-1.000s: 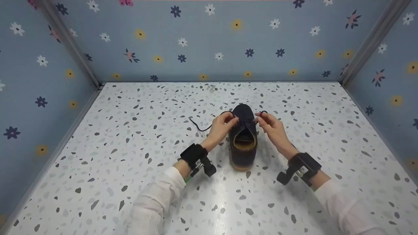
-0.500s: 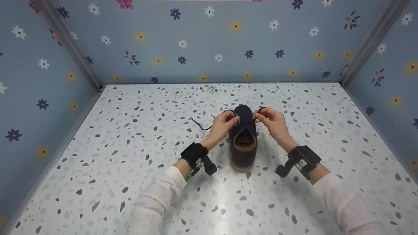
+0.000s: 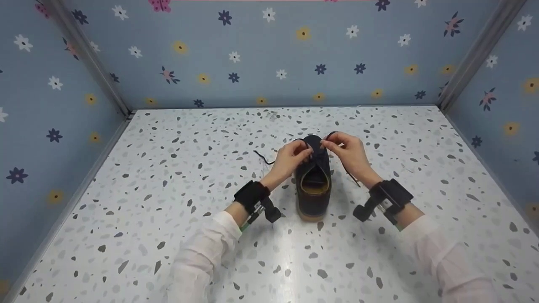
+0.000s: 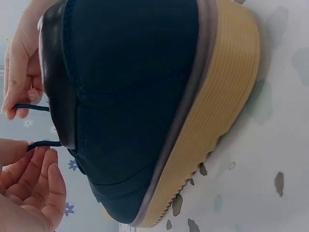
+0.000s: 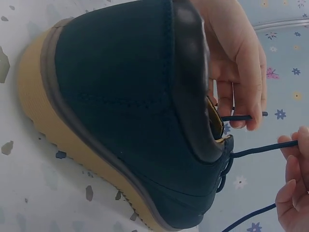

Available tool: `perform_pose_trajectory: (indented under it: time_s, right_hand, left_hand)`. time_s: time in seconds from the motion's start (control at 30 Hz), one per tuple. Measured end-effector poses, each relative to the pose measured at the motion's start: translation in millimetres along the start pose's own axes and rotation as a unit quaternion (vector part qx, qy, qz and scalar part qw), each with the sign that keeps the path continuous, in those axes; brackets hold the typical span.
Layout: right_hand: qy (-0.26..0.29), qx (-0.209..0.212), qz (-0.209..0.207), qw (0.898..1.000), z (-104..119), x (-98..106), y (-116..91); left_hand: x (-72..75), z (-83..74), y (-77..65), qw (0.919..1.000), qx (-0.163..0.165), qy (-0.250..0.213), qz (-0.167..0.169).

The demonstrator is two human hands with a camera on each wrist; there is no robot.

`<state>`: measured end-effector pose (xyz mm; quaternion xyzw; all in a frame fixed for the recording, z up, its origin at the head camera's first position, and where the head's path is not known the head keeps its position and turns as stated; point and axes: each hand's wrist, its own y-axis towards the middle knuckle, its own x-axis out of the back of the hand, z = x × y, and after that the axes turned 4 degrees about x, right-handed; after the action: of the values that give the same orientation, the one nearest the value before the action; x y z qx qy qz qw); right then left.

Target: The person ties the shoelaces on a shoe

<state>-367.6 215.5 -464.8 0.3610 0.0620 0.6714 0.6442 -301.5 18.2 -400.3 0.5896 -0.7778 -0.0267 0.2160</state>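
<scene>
A dark lace-up shoe (image 3: 313,206) with a tan ridged sole (image 4: 231,63) stands on the table, toe pointing away from me. My left hand (image 3: 287,159) pinches one dark shoelace (image 4: 46,143) between thumb and finger, left of the laced front. Its loose end (image 3: 263,157) lies out to the left. Across from it, my right hand (image 3: 350,153) pinches the other shoelace (image 5: 265,148) with thumb and forefinger. That lace loops over the hand, and its tail hangs beside the right wrist. In both wrist views the two laces run from the shoe's throat to the fingertips.
The white speckled tabletop (image 3: 168,210) spreads around the shoe. Blue flower-patterned panels (image 3: 252,38) rise at the back and both sides, joined by grey corner posts (image 3: 90,59). A black camera strap (image 3: 252,198) is on each wrist.
My right hand has moved up and slightly left, closer to my left hand. The left lace's loose end has been drawn inward. A right lace tail now shows by the wrist.
</scene>
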Motion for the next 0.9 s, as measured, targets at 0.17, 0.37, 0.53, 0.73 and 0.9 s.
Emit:
perform_pose_trajectory:
  time_s: [0.17, 0.37, 0.53, 0.73, 0.9]
  right_hand:
    - [-0.025, -0.008, 0.021, 0.999, 29, 1, 8]
    - [-0.040, 0.024, 0.028, 0.998, -6, -6, 22]
    - [-0.095, 0.063, -0.005, 0.993, -51, -16, 31]
    - [-0.105, 0.098, -0.012, 0.990, -29, -20, 34]
    - [-0.068, 0.108, 0.029, 0.991, 113, -4, 21]
  left_hand:
    - [1.2, -3.8, 3.1, 0.9995, 0.005, 0.026, 0.019]
    - [2.0, -10.6, 4.6, 0.9974, 0.008, 0.047, 0.054]
    - [1.0, -13.3, 6.2, 0.9963, 0.003, 0.053, 0.068]
    - [-1.7, -12.6, 7.3, 0.9938, -0.018, 0.088, 0.065]
    - [-4.3, -13.1, 9.5, 0.9915, -0.035, 0.113, 0.055]
